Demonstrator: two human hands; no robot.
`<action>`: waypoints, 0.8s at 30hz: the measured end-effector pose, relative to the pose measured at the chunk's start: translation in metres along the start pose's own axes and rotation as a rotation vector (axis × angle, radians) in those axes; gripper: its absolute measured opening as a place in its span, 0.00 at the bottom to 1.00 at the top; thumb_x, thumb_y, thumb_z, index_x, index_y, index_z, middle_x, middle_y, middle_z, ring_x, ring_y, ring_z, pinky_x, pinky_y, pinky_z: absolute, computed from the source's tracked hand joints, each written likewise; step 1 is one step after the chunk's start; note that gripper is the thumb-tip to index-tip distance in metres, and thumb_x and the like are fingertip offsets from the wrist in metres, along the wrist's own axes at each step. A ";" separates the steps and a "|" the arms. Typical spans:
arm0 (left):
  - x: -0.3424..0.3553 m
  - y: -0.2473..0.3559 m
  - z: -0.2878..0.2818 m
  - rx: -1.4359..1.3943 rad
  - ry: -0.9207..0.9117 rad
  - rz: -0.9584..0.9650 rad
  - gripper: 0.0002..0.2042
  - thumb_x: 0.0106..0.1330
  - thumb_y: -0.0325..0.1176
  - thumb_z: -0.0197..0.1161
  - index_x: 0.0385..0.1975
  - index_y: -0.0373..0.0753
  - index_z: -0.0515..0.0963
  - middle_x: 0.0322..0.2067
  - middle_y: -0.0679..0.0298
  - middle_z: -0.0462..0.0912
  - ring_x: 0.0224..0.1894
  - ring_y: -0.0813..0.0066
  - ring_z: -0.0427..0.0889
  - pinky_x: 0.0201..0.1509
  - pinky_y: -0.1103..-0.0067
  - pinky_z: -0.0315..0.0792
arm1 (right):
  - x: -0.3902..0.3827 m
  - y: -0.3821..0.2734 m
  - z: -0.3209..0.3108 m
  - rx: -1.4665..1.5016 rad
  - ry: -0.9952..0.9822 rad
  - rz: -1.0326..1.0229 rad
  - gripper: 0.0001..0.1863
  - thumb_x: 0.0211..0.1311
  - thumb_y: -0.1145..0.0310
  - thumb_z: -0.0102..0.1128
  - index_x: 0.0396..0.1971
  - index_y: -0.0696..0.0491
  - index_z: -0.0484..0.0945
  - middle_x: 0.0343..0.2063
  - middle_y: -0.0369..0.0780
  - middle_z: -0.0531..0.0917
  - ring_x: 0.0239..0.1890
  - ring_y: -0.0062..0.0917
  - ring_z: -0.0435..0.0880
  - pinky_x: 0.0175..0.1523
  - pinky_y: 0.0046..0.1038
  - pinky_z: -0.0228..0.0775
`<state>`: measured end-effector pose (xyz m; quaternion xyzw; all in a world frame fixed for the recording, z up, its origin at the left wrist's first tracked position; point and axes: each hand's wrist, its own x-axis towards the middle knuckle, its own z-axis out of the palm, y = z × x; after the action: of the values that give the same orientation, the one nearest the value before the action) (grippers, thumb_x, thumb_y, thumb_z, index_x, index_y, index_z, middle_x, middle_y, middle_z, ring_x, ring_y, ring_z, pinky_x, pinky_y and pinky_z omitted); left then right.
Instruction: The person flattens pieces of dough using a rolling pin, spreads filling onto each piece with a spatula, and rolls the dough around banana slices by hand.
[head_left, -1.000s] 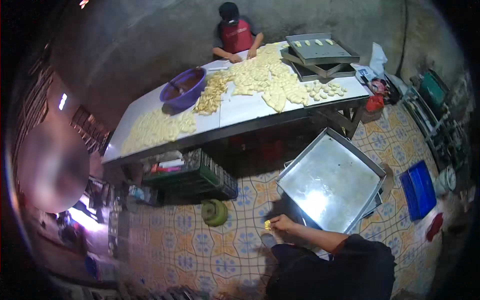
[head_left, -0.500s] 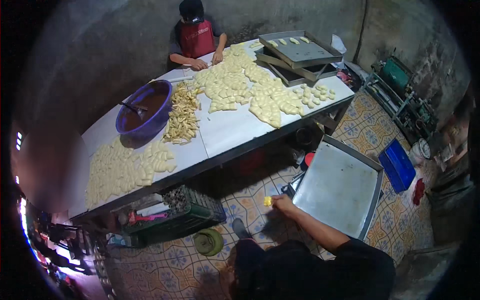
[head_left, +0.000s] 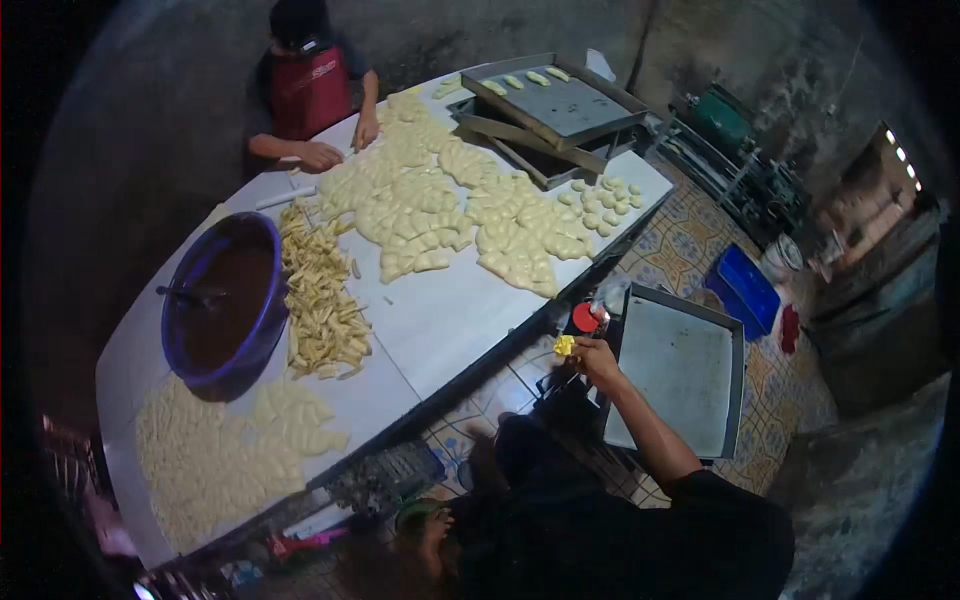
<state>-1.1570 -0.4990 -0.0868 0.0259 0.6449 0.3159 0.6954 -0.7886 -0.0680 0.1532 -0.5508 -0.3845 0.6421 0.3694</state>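
Left of one low baking tray [head_left: 680, 370], the right grip [head_left: 598, 364] pinches one yellow lump [head_left: 565, 345]; the blurred left grip [head_left: 436, 532] I cannot tell. Beyond that tray: three stacked trays [head_left: 570, 108], one purple basin [head_left: 258, 358].

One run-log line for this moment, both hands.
right hand: holds small yellow piece near metal tray | left hand: low, grip unclear | co-worker: at table with dough pieces

A bare right forearm [head_left: 648, 425] extends from a dark short sleeve [head_left: 730, 520], the right hand [head_left: 598, 362] held forward in a pinch, while the left hand [head_left: 436, 532] hangs low.
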 end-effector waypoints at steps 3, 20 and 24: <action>0.011 0.083 0.020 -0.063 -0.366 -0.170 0.15 0.75 0.39 0.56 0.47 0.33 0.81 0.31 0.61 0.85 0.34 0.74 0.83 0.37 0.76 0.75 | 0.040 -0.009 -0.002 -0.084 0.093 -0.078 0.10 0.68 0.73 0.55 0.42 0.58 0.85 0.24 0.30 0.80 0.22 0.12 0.71 0.25 0.17 0.57; -0.049 0.426 0.269 1.525 -0.051 1.115 0.15 0.72 0.36 0.56 0.54 0.36 0.78 0.49 0.54 0.83 0.47 0.57 0.84 0.52 0.70 0.77 | 0.150 -0.050 -0.020 -0.874 0.317 -1.098 0.16 0.52 0.75 0.69 0.44 0.53 0.82 0.46 0.41 0.82 0.45 0.39 0.76 0.50 0.40 0.71; -0.080 0.434 0.284 0.833 -0.045 0.642 0.15 0.71 0.32 0.56 0.54 0.36 0.77 0.51 0.50 0.82 0.50 0.55 0.83 0.55 0.66 0.76 | 0.131 -0.038 -0.026 -1.150 0.235 -0.936 0.30 0.53 0.77 0.65 0.60 0.50 0.74 0.64 0.42 0.74 0.53 0.44 0.74 0.56 0.44 0.67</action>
<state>-1.0718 -0.0840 0.2233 0.5033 0.6602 0.2292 0.5082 -0.7766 0.0684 0.1289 -0.5006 -0.8117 0.0527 0.2963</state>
